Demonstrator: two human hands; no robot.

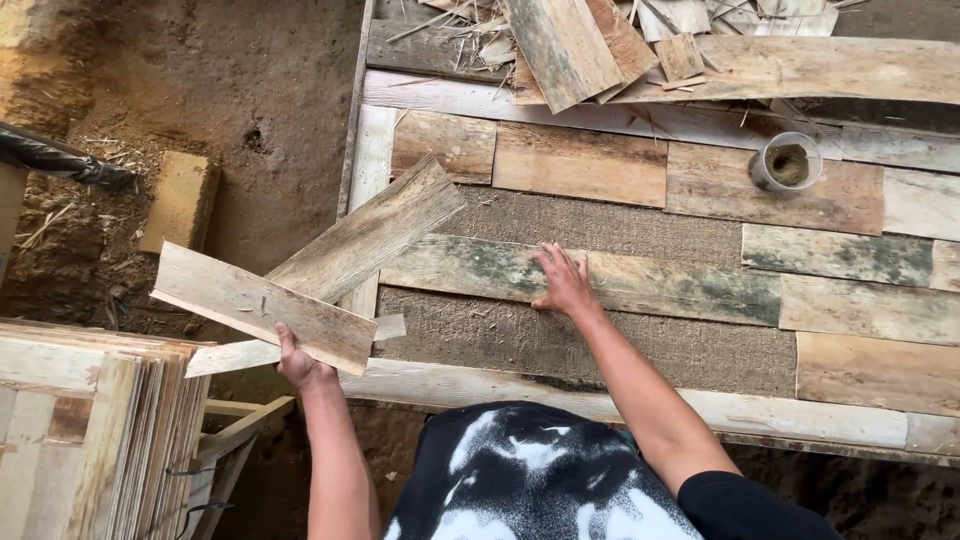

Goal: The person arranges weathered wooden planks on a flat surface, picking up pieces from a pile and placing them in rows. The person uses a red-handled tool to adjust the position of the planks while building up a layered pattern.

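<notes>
My left hand (296, 362) grips a bundle of weathered wooden slats (262, 305) near the left edge of a big wooden frame (372, 160). One long slat (375, 232) from the bundle sticks up and right over the frame's corner. My right hand (562, 282) lies flat, fingers spread, on a greenish-stained board (660, 285) laid across the brown fibre mat (530, 340) inside the frame. More boards of mixed tones cover the frame's upper and right parts.
A white cup of sawdust-like grit (786, 162) stands on a board at the upper right. Loose scrap boards (600, 40) pile along the frame's far side. A stack of slats (95, 430) stands at the lower left. A block (182, 200) lies on the dirt.
</notes>
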